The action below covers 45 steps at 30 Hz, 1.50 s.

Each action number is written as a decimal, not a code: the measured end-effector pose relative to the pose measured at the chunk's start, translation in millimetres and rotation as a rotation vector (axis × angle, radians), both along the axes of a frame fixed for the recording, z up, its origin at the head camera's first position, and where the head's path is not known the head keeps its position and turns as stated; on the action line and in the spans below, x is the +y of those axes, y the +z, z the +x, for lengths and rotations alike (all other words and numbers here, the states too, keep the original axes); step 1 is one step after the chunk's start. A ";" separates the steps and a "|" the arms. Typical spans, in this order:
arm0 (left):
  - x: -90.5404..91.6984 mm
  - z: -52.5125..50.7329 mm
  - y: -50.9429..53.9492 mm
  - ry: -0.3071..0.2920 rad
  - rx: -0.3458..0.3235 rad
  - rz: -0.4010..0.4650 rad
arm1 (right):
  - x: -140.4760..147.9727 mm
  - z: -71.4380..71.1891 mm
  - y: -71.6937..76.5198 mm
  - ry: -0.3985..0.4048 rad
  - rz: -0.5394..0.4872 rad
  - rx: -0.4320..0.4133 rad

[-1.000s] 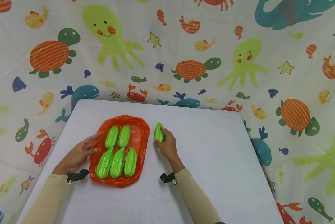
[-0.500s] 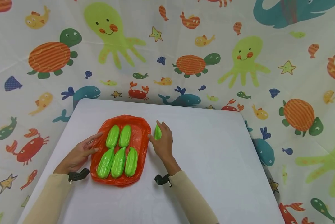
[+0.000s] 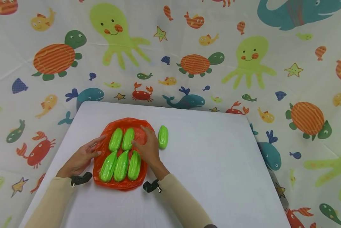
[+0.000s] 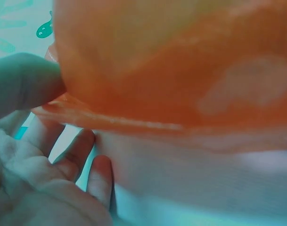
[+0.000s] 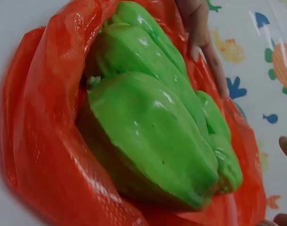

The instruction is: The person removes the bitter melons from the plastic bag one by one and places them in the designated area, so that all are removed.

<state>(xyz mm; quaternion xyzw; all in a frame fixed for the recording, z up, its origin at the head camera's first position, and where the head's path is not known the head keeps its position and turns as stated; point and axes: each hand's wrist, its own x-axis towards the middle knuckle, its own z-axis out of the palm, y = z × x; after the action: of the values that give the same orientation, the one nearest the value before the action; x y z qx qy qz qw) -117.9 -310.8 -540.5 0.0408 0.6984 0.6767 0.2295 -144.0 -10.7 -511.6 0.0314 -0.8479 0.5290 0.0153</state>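
Note:
A red plastic bag (image 3: 143,171) lies spread open on the table's left part, its edge rolled up in the right wrist view. Several glossy green ribbed vegetables (image 3: 121,166) sit in it in two rows; their exact kind is unclear. My left hand (image 3: 80,156) pinches the bag's left edge, thumb above and fingers beneath in the left wrist view. Over the bag's right side is my right hand (image 3: 150,147), its fingers spread, the thumb near the rear-row vegetable (image 3: 128,139). I see nothing in its grasp. Another green vegetable (image 3: 163,137) lies outside, right of the bag.
A white table (image 3: 216,164) extends to the right and front. Behind it hangs a white cloth (image 3: 187,41) printed with sea animals. A black wrist strap (image 3: 151,186) is on each arm.
My right hand has left the vegetable beside the bag and moved left over the bag's right side. That vegetable stays on the table. My left hand keeps its place.

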 end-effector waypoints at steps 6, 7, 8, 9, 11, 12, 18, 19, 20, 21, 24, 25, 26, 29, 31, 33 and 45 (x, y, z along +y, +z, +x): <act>0.0 2.2 -1.3 0.001 -0.005 0.008 | -9.8 0.0 -5.3 0.035 0.027 -0.044; 0.2 2.6 -1.1 0.002 -0.004 0.009 | -11.2 -0.2 -6.2 0.037 0.029 -0.046; 0.3 2.9 -1.0 0.002 -0.004 0.010 | -12.1 -0.3 -6.7 0.042 0.028 -0.050; 0.4 3.2 -0.7 0.003 -0.004 0.008 | -13.1 -0.4 -7.1 0.046 0.026 -0.055; 0.3 3.6 -1.1 0.003 0.000 0.005 | -14.7 -0.4 -7.2 0.058 0.013 -0.063; 0.2 3.8 -1.4 0.004 0.001 0.001 | -15.6 -0.4 -7.3 0.064 0.010 -0.068; -0.3 4.6 -2.3 0.004 0.005 -0.001 | -20.3 -0.2 -6.2 0.104 -0.007 -0.092; -0.4 4.6 -2.3 0.004 0.006 0.002 | -21.3 -0.6 -6.4 0.106 -0.008 -0.096; -0.4 4.7 -2.4 0.003 0.006 0.006 | -22.3 -1.0 -6.9 0.109 -0.009 -0.106; -0.3 4.8 -2.4 0.001 0.006 0.008 | -23.3 -1.5 -7.8 0.111 -0.009 -0.114; 0.0 5.0 -2.3 -0.002 0.000 0.021 | -26.5 -3.2 -10.7 0.111 -0.010 -0.140; 0.1 5.1 -2.1 -0.003 -0.003 0.025 | -27.5 -3.5 -11.3 0.110 -0.008 -0.146; 0.3 5.3 -1.8 -0.004 -0.005 0.028 | -28.3 -3.8 -11.8 0.113 -0.006 -0.154; 0.4 5.4 -0.8 -0.005 -0.004 0.033 | -31.1 -5.0 -13.0 0.119 0.011 -0.157; 0.0 4.8 -0.3 -0.008 -0.003 0.031 | -33.2 -6.0 -13.6 0.125 0.027 -0.156; -0.9 3.7 -0.2 -0.013 -0.003 0.025 | -35.4 -7.6 -14.3 0.133 0.038 -0.152; -5.8 -3.1 1.2 -0.021 -0.019 0.022 | -43.6 -13.4 -15.6 0.124 0.062 -0.152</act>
<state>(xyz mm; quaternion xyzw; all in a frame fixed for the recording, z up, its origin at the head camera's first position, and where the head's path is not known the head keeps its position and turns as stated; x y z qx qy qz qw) -121.0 -316.6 -539.3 0.0442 0.6882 0.6824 0.2424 -157.3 -54.3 -527.2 0.0440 -0.8591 0.5031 -0.0829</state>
